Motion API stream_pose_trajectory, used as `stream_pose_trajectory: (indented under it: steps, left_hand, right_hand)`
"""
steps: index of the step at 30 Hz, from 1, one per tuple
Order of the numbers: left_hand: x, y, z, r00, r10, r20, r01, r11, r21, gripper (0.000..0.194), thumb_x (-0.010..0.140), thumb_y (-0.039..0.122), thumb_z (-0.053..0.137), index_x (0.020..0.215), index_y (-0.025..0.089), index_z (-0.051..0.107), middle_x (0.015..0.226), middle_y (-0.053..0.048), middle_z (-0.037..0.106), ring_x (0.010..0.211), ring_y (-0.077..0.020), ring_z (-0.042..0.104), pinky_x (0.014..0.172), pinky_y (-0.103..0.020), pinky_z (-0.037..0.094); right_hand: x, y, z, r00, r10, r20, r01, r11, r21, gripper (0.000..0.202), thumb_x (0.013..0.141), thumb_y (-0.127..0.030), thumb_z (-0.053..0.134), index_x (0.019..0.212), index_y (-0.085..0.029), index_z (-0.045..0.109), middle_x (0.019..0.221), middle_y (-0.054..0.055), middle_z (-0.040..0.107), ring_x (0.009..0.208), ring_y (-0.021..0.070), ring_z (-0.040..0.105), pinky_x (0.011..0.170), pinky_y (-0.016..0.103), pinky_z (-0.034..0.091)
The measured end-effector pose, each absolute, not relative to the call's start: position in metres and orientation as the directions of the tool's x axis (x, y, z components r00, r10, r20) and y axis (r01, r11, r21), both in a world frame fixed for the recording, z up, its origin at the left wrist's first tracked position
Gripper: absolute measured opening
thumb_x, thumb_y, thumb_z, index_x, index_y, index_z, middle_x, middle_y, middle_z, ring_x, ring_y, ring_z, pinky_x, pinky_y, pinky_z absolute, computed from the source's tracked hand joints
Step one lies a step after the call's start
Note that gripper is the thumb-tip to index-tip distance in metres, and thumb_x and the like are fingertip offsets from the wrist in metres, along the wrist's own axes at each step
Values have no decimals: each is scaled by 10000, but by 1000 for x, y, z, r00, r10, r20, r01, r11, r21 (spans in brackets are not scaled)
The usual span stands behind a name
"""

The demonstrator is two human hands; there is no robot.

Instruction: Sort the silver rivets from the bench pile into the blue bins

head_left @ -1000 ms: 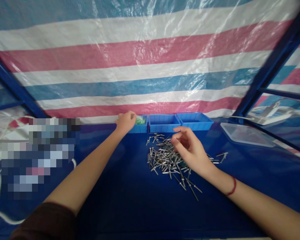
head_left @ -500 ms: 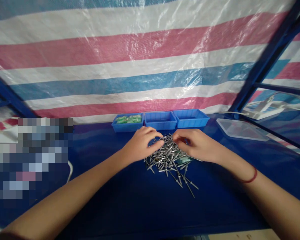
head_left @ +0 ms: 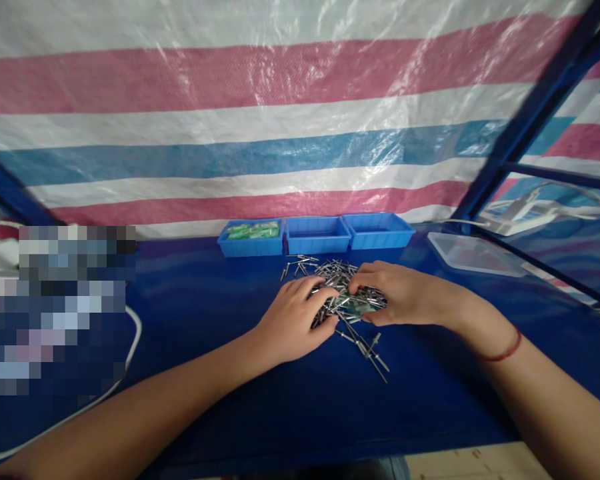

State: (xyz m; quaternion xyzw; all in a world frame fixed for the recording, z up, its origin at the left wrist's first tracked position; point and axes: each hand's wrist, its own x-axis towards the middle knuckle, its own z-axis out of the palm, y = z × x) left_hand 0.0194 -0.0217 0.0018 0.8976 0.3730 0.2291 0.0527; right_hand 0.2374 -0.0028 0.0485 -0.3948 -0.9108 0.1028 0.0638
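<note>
A heap of silver pop rivets (head_left: 336,272) lies on the blue tabletop (head_left: 220,413), with a few strays towards me and at its far left. My left hand (head_left: 295,317) cups the heap's left side, thumb and fingers apart, the fingertips touching rivets. On the right side, my right hand (head_left: 397,293) curves over the heap with its thumb and forefinger apart. Between the hands, a greenish clear piece (head_left: 361,303) shows among the rivets; its kind is unclear. Rivets under both palms are hidden.
Behind the heap stand three blue bins: the left bin (head_left: 253,248) holds green-and-clear packets, beside the middle bin (head_left: 317,244) and right bin (head_left: 380,239). A translucent lid (head_left: 475,255) lies at right. A white cable (head_left: 136,337) curves at left near a pixelated area.
My left hand has come lower and nearer me, around the heap's left side. My right hand's fingers have spread over the rivets. Several rivets now lie apart at the heap's far left.
</note>
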Motion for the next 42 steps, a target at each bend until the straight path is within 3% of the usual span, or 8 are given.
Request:
stream_pose_trajectory:
  steps: [8,12,20,30,36,42]
  left_hand:
    - [19,-22,0,602,703,379,655,-706,270,308,855,266,500,1156,216,532,1266,-106,510,1179,-262,470,998,-446,371]
    - [18,-22,0,600,709,370,662,-700,268,329,859,276,495,1179,209,523,1268,-108,505,1178,-261,468,1003,-440,367]
    - [18,-22,0,588,717,374,670,-691,272,346,856,289,501,1187,193,518,1261,-114,513,1159,-265,482,1000,-441,371]
    - [18,-22,-2,590,712,381,672,-695,258,337,859,297,497,1176,187,528,1254,-124,514,1157,-272,484,989,-446,378]
    - [17,-23,-1,584,708,397,665,-698,267,319,858,298,498,1161,204,527,1242,-116,524,1150,-272,493,976,-455,388]
    - [17,-21,-3,561,711,424,642,-697,320,374,852,309,519,1208,202,473,1228,-113,543,1194,-279,456,1016,-483,336]
  right_hand:
    - [234,3,46,-716,687,126,677,727,-114,61,727,-164,590,687,-185,630,745,42,604,702,178,591,639,295,414]
    - [235,5,46,-733,664,149,662,747,-68,85,789,-198,562,759,-178,638,802,60,614,747,192,594,657,309,430]
    - [234,9,41,-717,638,281,642,761,-89,226,888,-183,429,954,-156,644,943,101,581,844,198,582,769,349,467]
    - [234,19,35,-662,625,413,678,735,-26,298,924,-196,391,1026,-134,664,863,117,623,806,211,588,720,342,472]
    - [233,17,38,-598,626,501,685,724,-85,256,905,-194,440,991,-145,677,905,108,667,835,219,619,759,349,483]
    - [227,12,42,-402,728,556,715,628,-306,213,881,-258,490,882,-162,680,876,85,698,752,200,633,692,332,479]
